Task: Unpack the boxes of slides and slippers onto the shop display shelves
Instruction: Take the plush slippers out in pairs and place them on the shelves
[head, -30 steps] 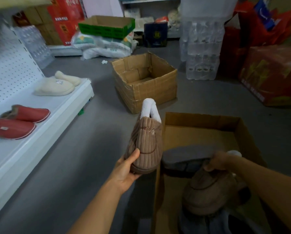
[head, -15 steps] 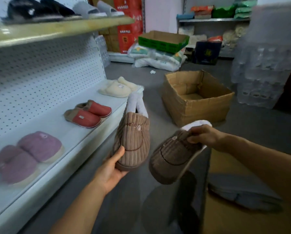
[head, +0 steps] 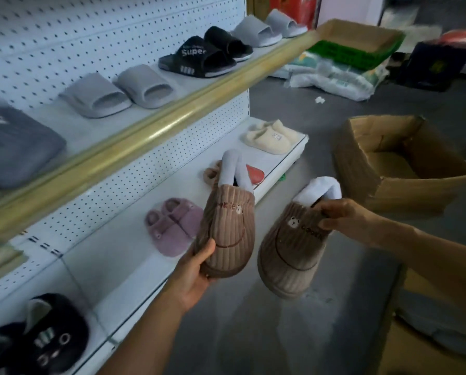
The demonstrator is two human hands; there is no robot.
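Open cardboard box point(head: 397, 169) on the floor to my right, only a loose card flap seen inside. Second box point(head: 426, 345) at bottom right, mostly cut off, grey stuff in it, can't tell what. Green-edged tray box point(head: 361, 47) sits on white sacks point(head: 334, 77) at the back, contents hidden.

My left hand point(head: 191, 274) grips the toe of 1 brown corduroy slipper point(head: 226, 231), thumb on top, held in front of the lower shelf point(head: 123, 255). My right hand point(head: 337, 215) pinches the collar of the 2nd brown slipper point(head: 291, 255), toe hanging down over the floor, just beside the first, not touching.

Lower shelf: 2 purple slippers point(head: 172, 226), 1 red slipper point(head: 253, 173) partly hidden, 2 cream slippers point(head: 269, 138), 1 black cat slipper point(head: 48, 336).

Upper shelf point(head: 156, 128): 4 grey slides point(head: 118, 90) in 2 pairs, 2 black slides point(head: 205, 54), 1 grey slipper point(head: 12, 147).
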